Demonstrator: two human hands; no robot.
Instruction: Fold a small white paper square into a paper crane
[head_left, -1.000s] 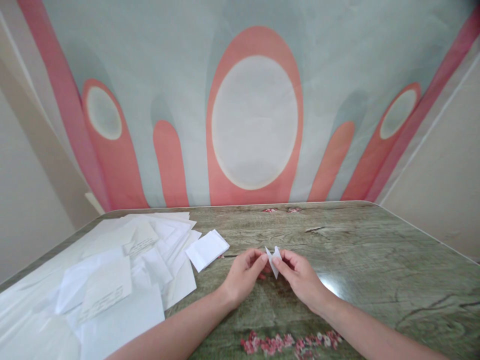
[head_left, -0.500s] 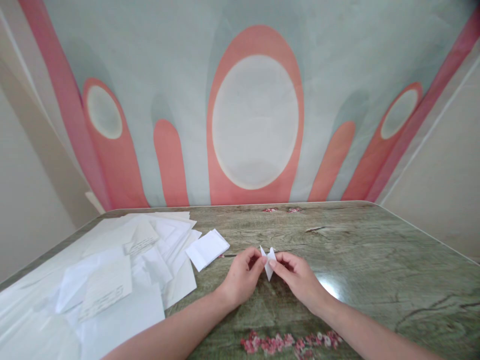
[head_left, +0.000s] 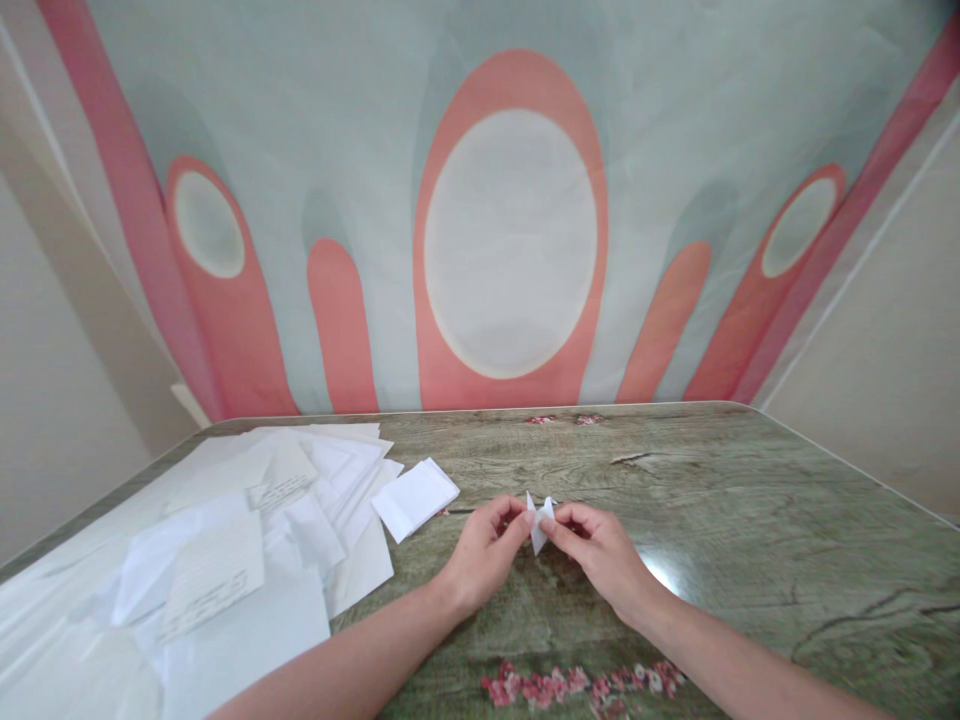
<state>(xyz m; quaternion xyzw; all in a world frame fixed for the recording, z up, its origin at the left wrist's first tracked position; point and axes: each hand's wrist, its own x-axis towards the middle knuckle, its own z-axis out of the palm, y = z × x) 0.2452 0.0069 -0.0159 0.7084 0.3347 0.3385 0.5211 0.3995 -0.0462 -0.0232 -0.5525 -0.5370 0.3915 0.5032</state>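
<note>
A small piece of folded white paper with pointed ends is pinched between both hands, just over the table. My left hand grips its left side between thumb and forefinger. On the opposite side, the thumb and fingers of my right hand are closed on it. Two points stick up between the fingertips and one points down toward me. The fingers cover part of the folds. To the left of my left hand lies a small stack of white paper.
A spread pile of white sheets, some with print, covers the table's left side. The wood-patterned table has printed pink flowers near its front edge. Behind it stands a wall covering with coral and grey shapes.
The folded paper has tilted a little between my fingers, and its lower point sits slightly higher. Both hands keep their pinch and have barely moved.
</note>
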